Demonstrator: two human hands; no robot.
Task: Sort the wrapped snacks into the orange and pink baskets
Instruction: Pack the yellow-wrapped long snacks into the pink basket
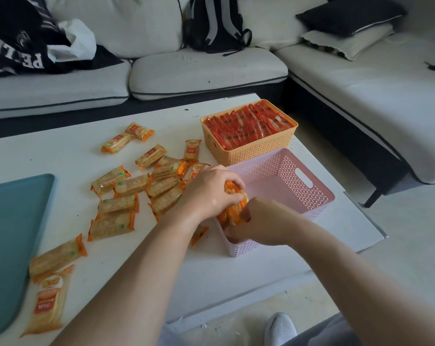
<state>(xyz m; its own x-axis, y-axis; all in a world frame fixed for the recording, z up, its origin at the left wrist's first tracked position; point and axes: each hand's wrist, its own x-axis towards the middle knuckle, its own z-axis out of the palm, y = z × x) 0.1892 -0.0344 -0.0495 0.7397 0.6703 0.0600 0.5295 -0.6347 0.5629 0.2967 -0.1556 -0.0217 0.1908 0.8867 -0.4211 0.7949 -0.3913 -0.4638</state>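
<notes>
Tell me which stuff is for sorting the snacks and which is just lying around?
For the job: orange basket, pink basket, loose snacks, bundle of snacks gripped by left hand and right hand.
Just lying about: backpack, black cushion, teal mat, dark clothes.

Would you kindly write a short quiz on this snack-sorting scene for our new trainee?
1. True or false: the orange basket is packed with red-wrapped snacks.
2. Fill in: the loose cracker packets lie on the table to the pink basket's ___.
3. The left hand and right hand hold a packet bundle: A at the pink basket's near end; B above the orange basket; C on the table.
Key: 1 true; 2 left; 3 A.
</notes>
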